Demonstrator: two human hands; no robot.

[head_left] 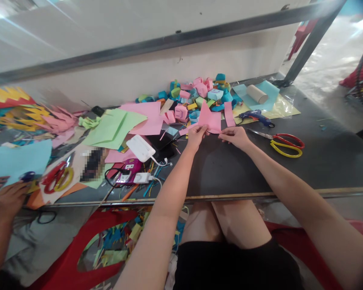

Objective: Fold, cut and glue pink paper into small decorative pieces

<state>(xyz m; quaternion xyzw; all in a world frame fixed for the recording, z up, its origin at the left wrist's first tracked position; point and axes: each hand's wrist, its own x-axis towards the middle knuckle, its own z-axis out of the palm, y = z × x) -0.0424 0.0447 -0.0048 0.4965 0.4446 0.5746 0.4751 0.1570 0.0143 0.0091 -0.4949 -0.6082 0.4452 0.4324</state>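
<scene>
My left hand and my right hand both pinch the lower edge of a folded pink paper piece that rests on the dark table. The fingers of each hand are closed on the paper. Just beyond it lies a pile of small folded paper boxes in pink, blue and green. A pink paper strip lies beside the piece on its right.
Red-and-yellow scissors and a blue glue gun lie to the right, a cardboard roll behind. Green and pink sheets, a white charger, a phone and cables sit left. Another person's hand is at far left by second scissors.
</scene>
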